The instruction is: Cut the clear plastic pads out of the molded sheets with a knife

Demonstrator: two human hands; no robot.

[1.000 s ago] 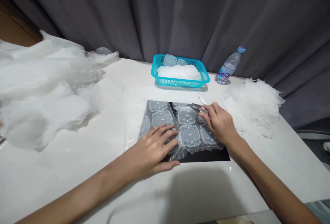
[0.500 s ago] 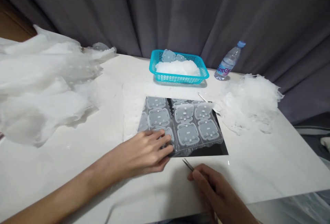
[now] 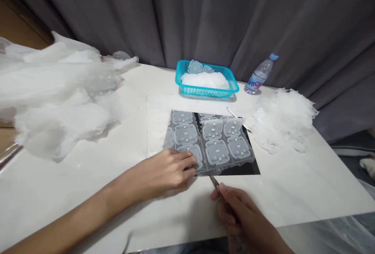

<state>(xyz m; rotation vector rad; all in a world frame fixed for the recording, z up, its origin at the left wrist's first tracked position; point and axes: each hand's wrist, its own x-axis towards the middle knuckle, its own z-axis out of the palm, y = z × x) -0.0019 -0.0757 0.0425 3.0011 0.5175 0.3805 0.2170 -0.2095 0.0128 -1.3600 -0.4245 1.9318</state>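
A clear plastic sheet point(image 3: 216, 152) moulded with rounded-square pieces lies over a black mat point(image 3: 249, 169); its near edge is ragged. My left hand point(image 3: 172, 170) rests at the sheet's near left corner, fingers curled and closed on its edge, thumb mostly hidden. My right hand point(image 3: 243, 215) grips small scissors point(image 3: 216, 183), their dark tips pointing up and left towards the sheet's near edge. Its palm and the scissor handles are largely hidden.
Piles of white film-like scraps lie at left point(image 3: 67, 90) and right point(image 3: 284, 117). At the back stand a turquoise basket point(image 3: 205, 91) holding white material and cut pieces, and a water bottle point(image 3: 259, 76). A thin white tool point(image 3: 231, 111) lies behind the mat. A grey curtain point(image 3: 193, 16) hangs behind.
My right hand has come from the sheet's far right side to its near edge with the scissors. My left hand's spread fingers have drawn in and curled at the near left corner.
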